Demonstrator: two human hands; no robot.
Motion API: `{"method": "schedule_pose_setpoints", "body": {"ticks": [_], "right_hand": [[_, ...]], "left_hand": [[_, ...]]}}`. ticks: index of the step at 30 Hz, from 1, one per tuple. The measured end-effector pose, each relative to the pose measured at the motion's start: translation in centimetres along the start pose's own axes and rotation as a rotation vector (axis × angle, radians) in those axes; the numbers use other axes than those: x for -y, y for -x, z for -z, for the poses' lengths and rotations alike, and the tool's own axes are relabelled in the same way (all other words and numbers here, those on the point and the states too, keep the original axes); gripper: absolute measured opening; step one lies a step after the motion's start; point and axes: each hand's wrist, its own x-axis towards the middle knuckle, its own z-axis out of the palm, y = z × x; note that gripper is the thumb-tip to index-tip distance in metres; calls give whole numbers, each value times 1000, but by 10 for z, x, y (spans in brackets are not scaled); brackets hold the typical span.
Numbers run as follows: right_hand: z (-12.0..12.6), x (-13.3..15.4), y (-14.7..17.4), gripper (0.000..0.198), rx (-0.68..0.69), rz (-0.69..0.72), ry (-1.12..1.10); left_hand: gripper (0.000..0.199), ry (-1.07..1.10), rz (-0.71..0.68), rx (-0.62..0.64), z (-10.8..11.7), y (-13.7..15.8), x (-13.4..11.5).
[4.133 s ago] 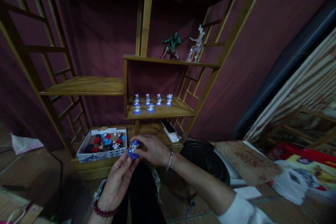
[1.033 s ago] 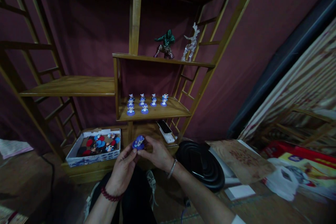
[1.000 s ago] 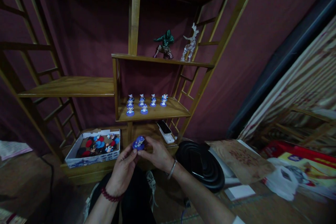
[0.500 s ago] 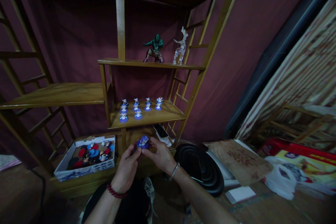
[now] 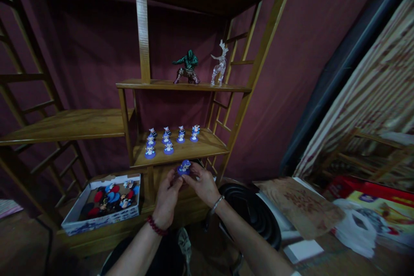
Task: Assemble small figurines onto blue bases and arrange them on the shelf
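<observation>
Between my two hands is a small purple-and-white figurine [image 5: 184, 167] on a round purple base, held just in front of the lower shelf. The fingers of my left hand [image 5: 167, 194] close on its left side. My right hand [image 5: 203, 184] pinches it from the right. Similar figurines [image 5: 168, 148] stand in rows on the lower shelf board [image 5: 203, 150], all upright. Down to the left, a white patterned box [image 5: 101, 223] holds a jumble of red, blue and black figurines [image 5: 113, 196].
A dark green crouching figure [image 5: 188, 67] and a clear deer ornament [image 5: 220, 64] stand on the shelf above. To the right are a black round stool [image 5: 258, 211], a brown printed sheet [image 5: 297, 202], a small white box [image 5: 303, 250] and a white plastic bag [image 5: 355, 230].
Both hands have moved slightly right and up toward the shelf with the figurine, which is now turned more upright. The camera view has shifted a little.
</observation>
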Motion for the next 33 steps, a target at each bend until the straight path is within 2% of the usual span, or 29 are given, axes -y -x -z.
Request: {"method": "schedule_pose_setpoints", "body": {"ticks": [4,8,18,25,33], "right_hand": [[3,-12,-13,32,-42,-17,45],[6,-18,-27,34,-85,-19,134],[12,-28,-63,28,-204,-63,470],[8,-34,-79,33,-216,-116,637],[4,-41,-87,35,-212,-184,773]], "left_hand": [[38,-103,-24,-7,-8,-7,-1],[48,-92,-37,-11,-12,-21,2],[44,-337,-65,-46,-23,-51,7],[40,-247,-108,-40,-18,-71,14],[40,-264,-104,-34,-16,-83,17]]}}
